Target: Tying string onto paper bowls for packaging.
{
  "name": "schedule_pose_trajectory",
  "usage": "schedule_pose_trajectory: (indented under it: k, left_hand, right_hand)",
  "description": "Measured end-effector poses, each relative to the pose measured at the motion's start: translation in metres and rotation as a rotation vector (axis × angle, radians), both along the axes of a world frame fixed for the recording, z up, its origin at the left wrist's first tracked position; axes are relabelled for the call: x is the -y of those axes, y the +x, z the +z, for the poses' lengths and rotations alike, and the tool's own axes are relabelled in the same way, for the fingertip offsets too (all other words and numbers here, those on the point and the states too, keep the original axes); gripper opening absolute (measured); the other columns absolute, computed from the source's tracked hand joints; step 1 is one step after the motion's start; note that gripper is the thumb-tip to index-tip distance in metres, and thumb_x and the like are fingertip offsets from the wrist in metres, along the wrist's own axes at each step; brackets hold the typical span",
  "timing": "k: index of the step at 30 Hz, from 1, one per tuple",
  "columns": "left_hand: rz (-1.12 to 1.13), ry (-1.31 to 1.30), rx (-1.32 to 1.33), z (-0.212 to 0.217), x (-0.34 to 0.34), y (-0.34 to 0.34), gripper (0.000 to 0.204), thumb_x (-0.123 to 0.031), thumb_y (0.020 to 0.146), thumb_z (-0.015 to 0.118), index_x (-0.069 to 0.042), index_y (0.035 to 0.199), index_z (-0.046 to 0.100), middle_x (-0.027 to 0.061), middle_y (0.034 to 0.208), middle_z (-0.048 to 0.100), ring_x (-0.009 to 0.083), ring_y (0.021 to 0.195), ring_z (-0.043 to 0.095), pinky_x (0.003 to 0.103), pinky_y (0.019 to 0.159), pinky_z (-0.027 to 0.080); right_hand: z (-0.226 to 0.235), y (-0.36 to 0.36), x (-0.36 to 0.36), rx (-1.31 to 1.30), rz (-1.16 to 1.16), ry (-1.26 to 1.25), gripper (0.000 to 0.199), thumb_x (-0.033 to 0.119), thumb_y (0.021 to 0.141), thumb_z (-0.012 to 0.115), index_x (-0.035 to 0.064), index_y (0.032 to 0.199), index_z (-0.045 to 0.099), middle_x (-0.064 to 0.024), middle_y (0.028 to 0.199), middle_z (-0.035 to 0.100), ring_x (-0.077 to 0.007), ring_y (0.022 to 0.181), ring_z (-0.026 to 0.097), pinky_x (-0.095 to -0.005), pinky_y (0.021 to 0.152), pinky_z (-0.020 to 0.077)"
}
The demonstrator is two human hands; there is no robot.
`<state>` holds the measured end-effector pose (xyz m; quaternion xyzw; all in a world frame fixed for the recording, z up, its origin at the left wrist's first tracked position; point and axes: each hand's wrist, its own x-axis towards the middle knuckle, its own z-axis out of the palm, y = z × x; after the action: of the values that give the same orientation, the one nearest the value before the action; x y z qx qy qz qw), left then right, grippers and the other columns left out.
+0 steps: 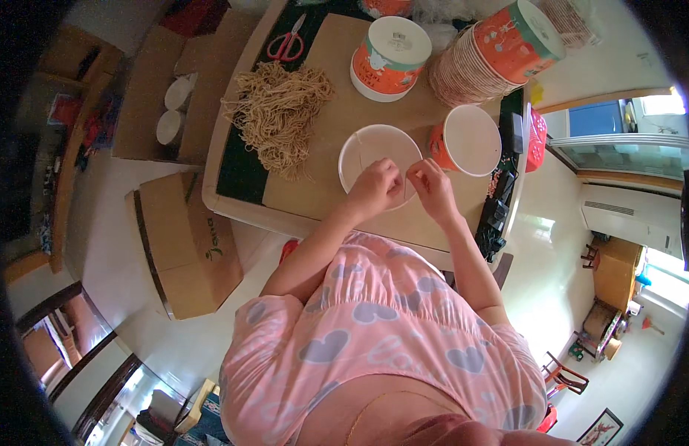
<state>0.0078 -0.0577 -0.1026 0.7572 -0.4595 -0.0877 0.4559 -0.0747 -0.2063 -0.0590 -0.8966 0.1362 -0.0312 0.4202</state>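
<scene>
A white-lined paper bucket [359, 152] stands on the brown cardboard in front of me, its mouth facing up. A thin pale string [361, 149] runs across its inside toward my left hand. My left hand [379, 184] is over the bucket's near rim with its fingers closed in a pinch. Close beside it, my right hand [432, 186] is pinched too, its fingertips almost meeting the left ones. A fine strand shows between the two hands; its ends are hidden by my fingers. Right of them is an orange paper bucket [472, 141], tilted to show its white inside.
A heap of beige strings [279, 115] lies left, below red-handled scissors [288, 43]. Beyond stand an upside-down orange bucket [390, 59] and a leaning stack of nested buckets [500, 52]. Black cords [496, 215] line the table's right edge. Cardboard boxes [187, 253] are on the floor left.
</scene>
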Motion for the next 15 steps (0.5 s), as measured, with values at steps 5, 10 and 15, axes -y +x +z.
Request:
schedule_pose_trajectory:
  k: [5, 10, 15]
  left_hand:
    - [0.157, -0.319, -1.057, -0.011, 0.002, 0.01, 0.008, -0.006, 0.083, 0.057, -0.003, 0.082, 0.049, 0.0065, 0.069, 0.058, 0.0184, 0.063, 0.061, 0.03, 0.05, 0.047]
    - [0.273, -0.188, -1.098, 0.004, -0.003, 0.017, 0.004, -0.005, 0.082, 0.055, -0.005, 0.082, 0.051, -0.0016, 0.06, 0.049, 0.0055, 0.053, 0.045, 0.02, 0.048, 0.037]
    - [-0.035, -0.062, -0.497, -0.009, -0.013, 0.014, 0.006, -0.005, 0.073, 0.06, -0.007, 0.077, 0.064, 0.0022, 0.066, 0.05, 0.0144, 0.058, 0.051, 0.028, 0.054, 0.042]
  right_hand:
    - [-0.009, -0.005, 0.0, 0.036, 0.123, -0.021, 0.004, 0.005, 0.083, 0.056, 0.0022, 0.086, 0.056, -0.0126, 0.081, 0.058, -0.027, 0.072, 0.061, -0.0349, 0.062, 0.0473]
    - [-0.026, -0.011, -0.002, 0.062, 0.049, 0.08, 0.005, 0.006, 0.087, 0.054, 0.0012, 0.09, 0.053, -0.0101, 0.075, 0.062, -0.0187, 0.064, 0.061, -0.0285, 0.056, 0.0465]
    - [-0.026, -0.007, -0.006, 0.072, -0.055, 0.182, 0.01, 0.013, 0.093, 0.049, 0.0032, 0.093, 0.051, -0.0115, 0.07, 0.063, -0.0205, 0.054, 0.06, -0.0308, 0.052, 0.0475]
